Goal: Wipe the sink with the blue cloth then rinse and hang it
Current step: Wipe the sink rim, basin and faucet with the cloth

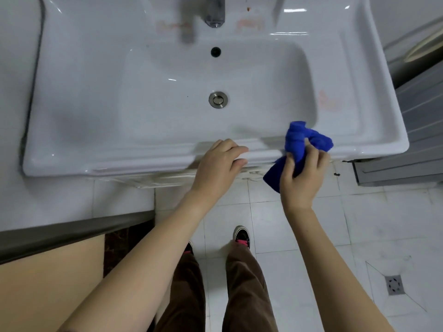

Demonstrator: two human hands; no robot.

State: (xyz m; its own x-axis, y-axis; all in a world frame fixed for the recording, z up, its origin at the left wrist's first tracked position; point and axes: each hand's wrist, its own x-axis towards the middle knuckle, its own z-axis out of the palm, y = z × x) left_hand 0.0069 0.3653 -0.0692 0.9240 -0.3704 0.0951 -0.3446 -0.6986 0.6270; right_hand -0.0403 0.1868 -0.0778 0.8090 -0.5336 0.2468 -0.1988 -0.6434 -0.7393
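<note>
Floor drain (394,285): sitting in the white tiled floor (299,226), lower right.
Shoes (242,237): standing on the tiles, showing pink laces.
Brown trousers (242,291): covering both legs.
Grey cabinet (412,130): standing at right.

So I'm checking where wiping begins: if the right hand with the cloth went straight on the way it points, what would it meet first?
Probably the sink's front right rim, near the pinkish stain; the right hand already holds the blue cloth over that edge, though height is unclear.

Left hand (219,161) flat, right hand (303,173) seemingly clenched.
</note>
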